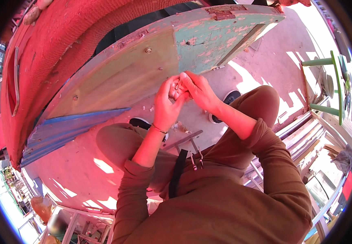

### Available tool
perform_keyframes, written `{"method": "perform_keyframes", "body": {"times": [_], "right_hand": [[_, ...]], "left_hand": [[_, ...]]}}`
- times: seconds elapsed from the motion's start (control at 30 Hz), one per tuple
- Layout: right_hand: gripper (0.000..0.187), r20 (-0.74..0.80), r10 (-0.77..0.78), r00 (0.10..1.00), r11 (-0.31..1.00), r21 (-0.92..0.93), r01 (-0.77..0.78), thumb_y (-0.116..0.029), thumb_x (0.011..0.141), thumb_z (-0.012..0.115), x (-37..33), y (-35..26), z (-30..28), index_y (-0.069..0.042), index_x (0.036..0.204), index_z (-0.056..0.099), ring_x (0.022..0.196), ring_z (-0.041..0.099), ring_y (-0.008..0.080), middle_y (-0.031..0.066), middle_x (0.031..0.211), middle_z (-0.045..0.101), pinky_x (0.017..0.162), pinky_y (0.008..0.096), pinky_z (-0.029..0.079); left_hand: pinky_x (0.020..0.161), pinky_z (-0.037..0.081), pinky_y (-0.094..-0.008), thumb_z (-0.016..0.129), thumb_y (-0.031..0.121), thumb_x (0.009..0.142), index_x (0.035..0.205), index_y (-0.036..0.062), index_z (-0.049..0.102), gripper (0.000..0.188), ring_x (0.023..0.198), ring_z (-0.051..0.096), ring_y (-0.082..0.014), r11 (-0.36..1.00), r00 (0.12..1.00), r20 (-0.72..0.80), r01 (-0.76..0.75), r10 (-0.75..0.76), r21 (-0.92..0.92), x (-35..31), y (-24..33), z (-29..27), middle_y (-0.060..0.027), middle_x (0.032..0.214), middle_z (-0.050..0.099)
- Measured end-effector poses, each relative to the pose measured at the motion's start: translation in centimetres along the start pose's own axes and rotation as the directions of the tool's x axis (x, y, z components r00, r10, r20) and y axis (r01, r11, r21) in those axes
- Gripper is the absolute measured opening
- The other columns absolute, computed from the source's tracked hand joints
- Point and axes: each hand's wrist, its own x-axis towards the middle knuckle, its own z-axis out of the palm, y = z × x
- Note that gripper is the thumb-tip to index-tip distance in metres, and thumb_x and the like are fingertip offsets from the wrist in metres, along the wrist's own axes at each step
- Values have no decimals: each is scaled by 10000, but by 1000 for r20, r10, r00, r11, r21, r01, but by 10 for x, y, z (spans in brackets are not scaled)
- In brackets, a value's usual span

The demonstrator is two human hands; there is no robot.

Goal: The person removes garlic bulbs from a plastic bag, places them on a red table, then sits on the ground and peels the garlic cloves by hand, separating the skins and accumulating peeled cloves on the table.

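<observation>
My left hand (166, 106) and my right hand (202, 92) meet in front of a worn wooden panel (123, 75). Cupped in my left fingers is a small pale, crumpled-looking thing (176, 90) with thin darker marks; its kind cannot be made out. The right thumb and fingers close over its upper right side, so part of it is hidden. The panel has a bare brown section, a flaking turquoise section (200, 44) and several screws or bolts on its face. Neither hand touches the panel.
Red ribbed fabric (58, 53) drapes behind the panel, and blue-edged corrugated sheeting (62, 132) lies at its lower left. A green-legged stool (338, 87) lies on its side at right. Stacked boards (298, 136) run along the right. My bent knees flank my hands.
</observation>
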Motion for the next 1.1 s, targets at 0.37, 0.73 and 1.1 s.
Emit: {"method": "perform_keyframes", "body": {"times": [0.37, 0.73, 1.1], "right_hand": [[193, 146, 52, 988, 959, 270, -90, -198, 1012, 670, -1, -20, -9, -45, 1025, 554, 624, 540, 57, 35, 829, 643, 535, 224, 416], [224, 133, 145, 980, 870, 454, -190, -276, 1057, 598, -2, -19, -6, -62, 992, 578, 562, 466, 41, 1, 769, 624, 470, 235, 338], [227, 143, 164, 976, 876, 434, -211, -256, 1015, 664, -4, -20, -4, -68, 963, 549, 587, 511, 44, 6, 783, 617, 492, 223, 424]], "left_hand": [[767, 518, -231, 689, 40, 962, 1336, 21, 570, 394, 894, 577, -69, 928, 990, 44, 140, -133, -346, 3, 14, -16, -27, 1109, 637], [711, 538, -243, 688, 91, 983, 1280, 8, 574, 328, 856, 621, -78, 979, 1000, -10, 24, -27, -203, 2, 18, -8, -32, 1024, 626], [692, 537, -237, 697, 129, 984, 1231, 12, 534, 318, 835, 617, -67, 995, 999, -2, 44, -44, -89, 1, 14, -8, -33, 1013, 634]]}}
